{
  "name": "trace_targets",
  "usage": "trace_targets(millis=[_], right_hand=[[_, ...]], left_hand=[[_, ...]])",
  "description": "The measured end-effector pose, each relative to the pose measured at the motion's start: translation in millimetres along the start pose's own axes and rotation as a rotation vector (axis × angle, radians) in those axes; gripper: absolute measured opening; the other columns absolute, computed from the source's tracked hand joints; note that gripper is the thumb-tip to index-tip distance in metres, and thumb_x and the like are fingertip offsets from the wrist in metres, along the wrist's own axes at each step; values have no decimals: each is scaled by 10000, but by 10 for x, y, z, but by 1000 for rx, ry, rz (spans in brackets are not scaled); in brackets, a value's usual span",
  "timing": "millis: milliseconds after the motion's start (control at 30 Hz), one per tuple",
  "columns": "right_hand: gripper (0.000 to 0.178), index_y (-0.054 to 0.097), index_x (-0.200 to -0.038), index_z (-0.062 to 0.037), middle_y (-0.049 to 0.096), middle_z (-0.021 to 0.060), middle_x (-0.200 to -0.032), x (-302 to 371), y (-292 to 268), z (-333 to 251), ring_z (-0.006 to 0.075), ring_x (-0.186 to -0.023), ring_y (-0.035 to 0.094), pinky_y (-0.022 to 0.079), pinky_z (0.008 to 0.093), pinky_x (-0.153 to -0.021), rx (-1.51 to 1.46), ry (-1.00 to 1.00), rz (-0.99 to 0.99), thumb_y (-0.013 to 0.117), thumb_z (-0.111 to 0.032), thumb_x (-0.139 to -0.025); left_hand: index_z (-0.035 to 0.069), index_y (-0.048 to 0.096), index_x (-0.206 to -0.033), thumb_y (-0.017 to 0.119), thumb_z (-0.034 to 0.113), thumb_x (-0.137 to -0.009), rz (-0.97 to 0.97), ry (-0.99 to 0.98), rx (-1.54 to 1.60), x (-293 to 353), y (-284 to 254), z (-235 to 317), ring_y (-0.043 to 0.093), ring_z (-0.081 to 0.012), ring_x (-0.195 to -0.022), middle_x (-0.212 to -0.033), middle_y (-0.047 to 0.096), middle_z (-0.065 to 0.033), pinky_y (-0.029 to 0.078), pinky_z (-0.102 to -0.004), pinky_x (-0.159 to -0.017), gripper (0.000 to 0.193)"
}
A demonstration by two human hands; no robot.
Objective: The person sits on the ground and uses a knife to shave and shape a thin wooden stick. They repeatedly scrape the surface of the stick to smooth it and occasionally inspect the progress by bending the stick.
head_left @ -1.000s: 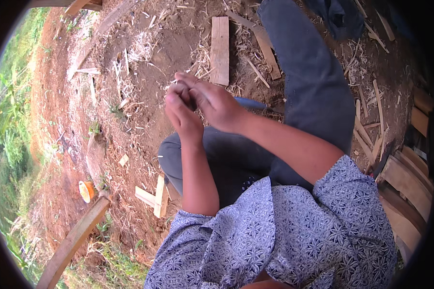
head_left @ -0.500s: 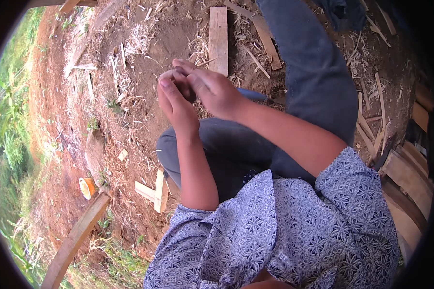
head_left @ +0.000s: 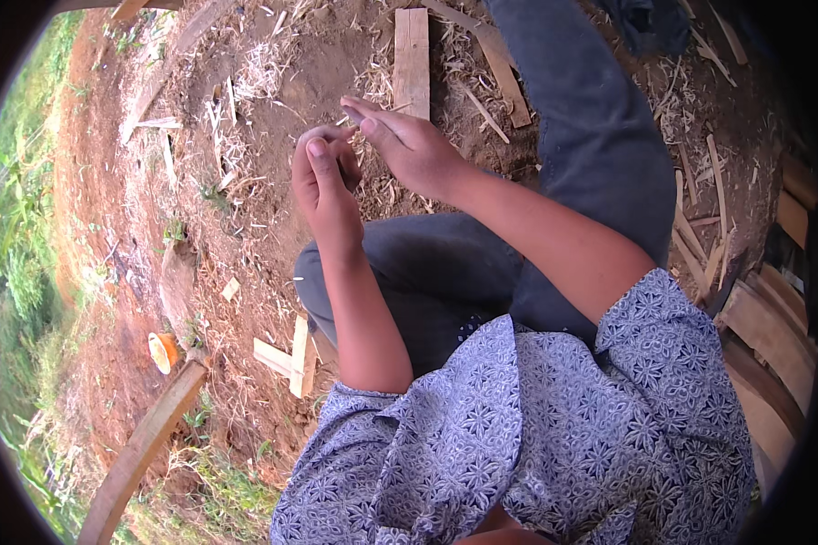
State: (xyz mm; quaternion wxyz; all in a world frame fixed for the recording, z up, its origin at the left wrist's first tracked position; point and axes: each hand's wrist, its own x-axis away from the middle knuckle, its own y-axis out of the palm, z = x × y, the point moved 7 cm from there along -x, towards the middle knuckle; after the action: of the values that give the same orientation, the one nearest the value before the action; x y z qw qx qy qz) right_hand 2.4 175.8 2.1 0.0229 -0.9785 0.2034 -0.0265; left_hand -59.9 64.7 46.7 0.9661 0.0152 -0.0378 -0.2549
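Observation:
My left hand [head_left: 329, 186] is raised over my bent knee, its thumb up and its fingers loosely curled in a cup. Nothing shows in it, though part of the palm is hidden. Just to its right, my right hand [head_left: 411, 154] has its fingers stretched out toward the left fingertips, and no object can be seen in it. A narrow gap lies between the palms. Beyond the hands, a flat wooden plank [head_left: 412, 59] lies on the dirt, nearest to the right fingers. My dark trousers [head_left: 409, 263] show below the hands.
Shavings and thin wood strips litter the soil. Two short wood offcuts [head_left: 302, 359] cross left of my knee. An orange container [head_left: 164, 352] stands near a wooden beam [head_left: 145, 445] at left. Stacked boards [head_left: 768, 327] lie at right, with another plank [head_left: 502, 73] beside my leg.
My hands were pressed together and have drawn apart. The right fingers have straightened and moved slightly up. A blue thing that showed past my right wrist is now mostly covered by the forearm.

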Motion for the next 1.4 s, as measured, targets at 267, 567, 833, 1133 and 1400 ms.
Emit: trace_targets(millis=[267,567,833,1133,1400], right_hand=[[508,489,-1506,-72,541,143,-1509,85,48,-64,276,-1392,522,393,361,-1160,10,-13,-28,366,-365,-1110],[502,487,-1487,9,491,173,-1550,50,27,-27,254,-1470,426,323,348,-1215,-98,-90,-132,391,-320,-1121],[427,517,-1462,12,549,191,-1493,-4,-86,187,263,-1407,511,383,362,-1172,-4,36,-29,434,-180,-1090],[394,551,-1435,-10,603,205,-1424,-65,-237,364,301,-1367,551,429,371,-1138,242,111,53,463,-96,-1060],[405,530,-1464,-37,579,191,-1459,-18,-63,396,289,-1380,539,417,375,-1155,65,169,21,457,-150,-1082]], left_hand=[[77,559,-1008,439,363,-1121,-23,68,25,25,25,-35,371,-46,-610,-753,438,36,301,-216,-535,330],[112,501,-1001,415,382,-1125,2,13,146,43,40,-59,332,-75,-586,-770,397,14,275,-242,-520,310],[108,495,-990,377,404,-1130,-19,21,128,22,59,-70,314,-75,-574,-766,364,20,264,-244,-521,348],[91,487,-990,345,405,-1134,-73,59,128,22,116,-50,304,-72,-593,-748,339,31,253,-244,-525,373],[98,478,-987,351,464,-1124,-34,73,8,26,94,-41,298,-69,-592,-752,325,34,247,-251,-520,411]])
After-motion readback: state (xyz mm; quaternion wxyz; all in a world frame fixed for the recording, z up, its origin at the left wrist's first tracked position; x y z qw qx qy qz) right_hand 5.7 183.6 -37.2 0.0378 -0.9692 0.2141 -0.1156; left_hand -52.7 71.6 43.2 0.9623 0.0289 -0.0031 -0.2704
